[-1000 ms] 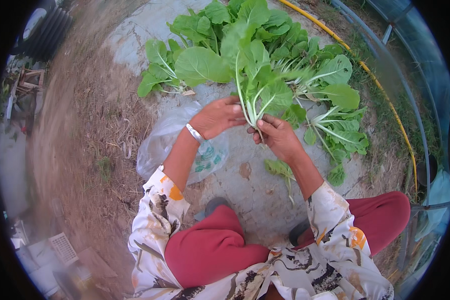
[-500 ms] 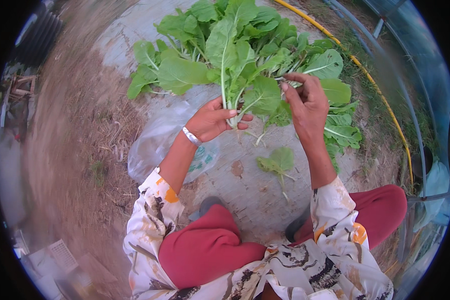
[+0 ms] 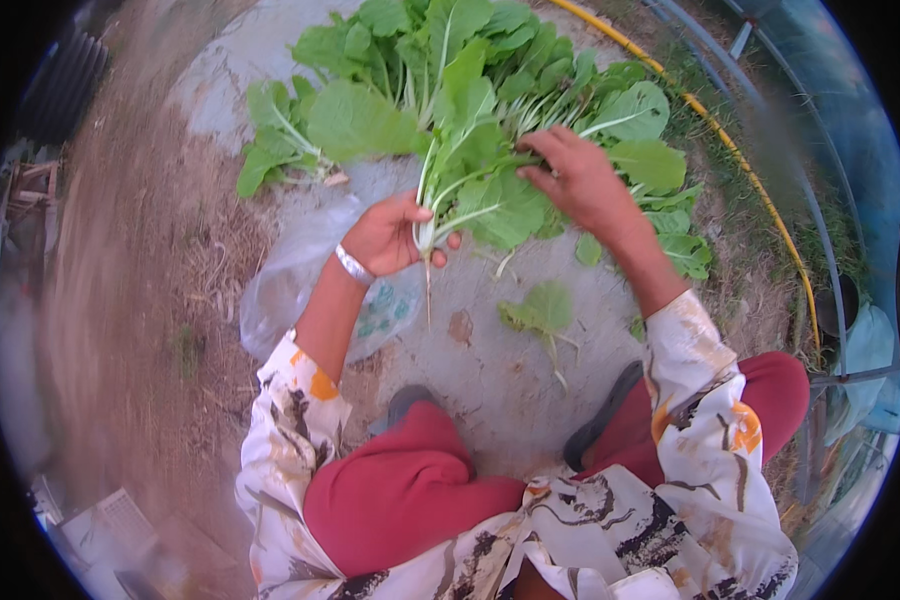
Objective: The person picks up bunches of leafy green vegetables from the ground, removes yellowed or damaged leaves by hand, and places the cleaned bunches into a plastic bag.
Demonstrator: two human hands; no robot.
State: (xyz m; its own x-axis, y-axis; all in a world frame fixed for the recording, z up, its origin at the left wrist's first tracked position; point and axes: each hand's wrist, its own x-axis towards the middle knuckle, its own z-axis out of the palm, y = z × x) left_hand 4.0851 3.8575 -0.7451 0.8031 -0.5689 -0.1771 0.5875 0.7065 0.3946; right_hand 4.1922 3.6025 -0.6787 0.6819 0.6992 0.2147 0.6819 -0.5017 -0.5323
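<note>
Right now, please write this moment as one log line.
left hand: holds leafy plant by its base | right hand: at its leaves | clear bag: on ground

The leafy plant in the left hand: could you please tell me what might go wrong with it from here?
The left hand grips the leafy plant only near its base, so it might tip or slip. The right hand is close to its leaves and could tear one.
</note>
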